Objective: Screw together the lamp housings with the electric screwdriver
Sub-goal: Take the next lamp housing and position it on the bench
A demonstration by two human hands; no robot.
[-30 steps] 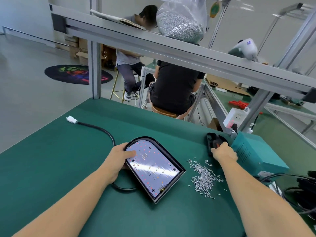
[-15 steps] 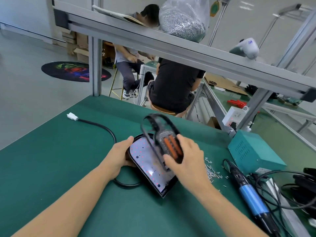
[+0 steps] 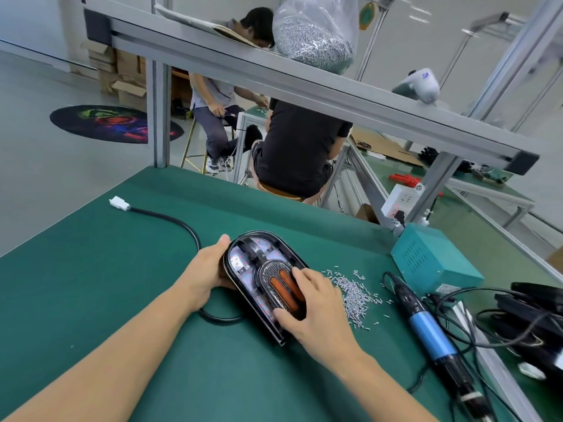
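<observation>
A black arch-shaped lamp housing (image 3: 243, 263) with a lit LED board lies on the green table (image 3: 91, 284). Inside it sits a black insert with two orange lenses (image 3: 281, 286). My left hand (image 3: 205, 269) grips the housing's left edge, thumb along the rim. My right hand (image 3: 310, 309) rests on the insert, fingers spread over its lower right part. The blue electric screwdriver (image 3: 426, 327) lies on the table to the right, untouched. A pile of small silver screws (image 3: 353, 292) lies between the housing and the screwdriver.
A black cable with a white plug (image 3: 119, 203) curves from the housing to the left. A teal power box (image 3: 432, 257) stands at the right, with tangled black cables (image 3: 518, 318) beyond. A metal shelf overhead carries a bag of screws (image 3: 313, 41). Two people sit behind the table.
My right hand brought the orange-lens insert from the table's right side and has set it down into the housing. My left hand stayed on the housing's left edge.
</observation>
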